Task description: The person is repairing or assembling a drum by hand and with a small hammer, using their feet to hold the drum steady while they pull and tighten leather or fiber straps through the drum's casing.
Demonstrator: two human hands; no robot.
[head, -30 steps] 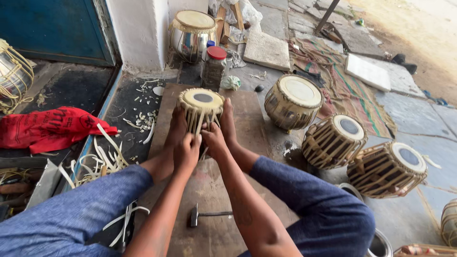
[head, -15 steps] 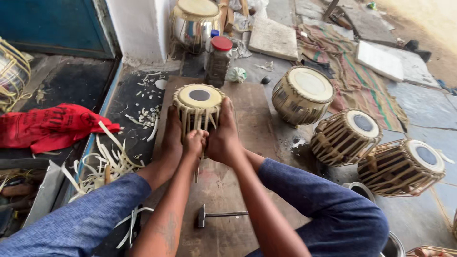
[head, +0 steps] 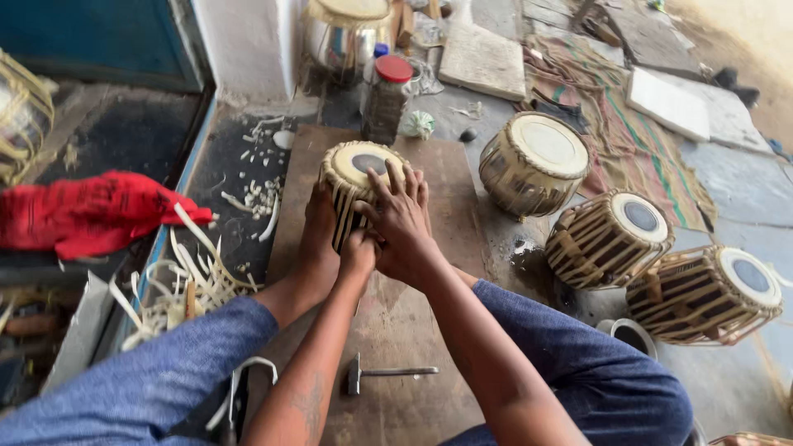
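Observation:
A small drum [head: 357, 168] with a cream head, a black centre spot and pale lacing lies tilted on a wooden board [head: 450, 177]. My bare foot [head: 318, 244] presses against its left side. My left hand [head: 360, 250] is closed tight at the drum's lower end, on the lacing. My right hand [head: 402, 216] lies over the drum's right side, with its fingers spread up to the rim of the head. My knees in blue trousers frame the lower part of the view.
A small hammer [head: 388, 373] lies on the board near my legs. A red-lidded jar [head: 388, 95] and a shiny metal drum [head: 343, 33] stand behind. A brass-bodied drum [head: 533, 165] and two strapped drums [head: 607, 235] [head: 706, 293] sit to the right. Red cloth [head: 91, 211] and pale strips [head: 178, 285] lie to the left.
My right hand has slid up the drum's side and spread its fingers onto the head's rim. The left hand has dropped lower and closed. The drum now leans more to the left.

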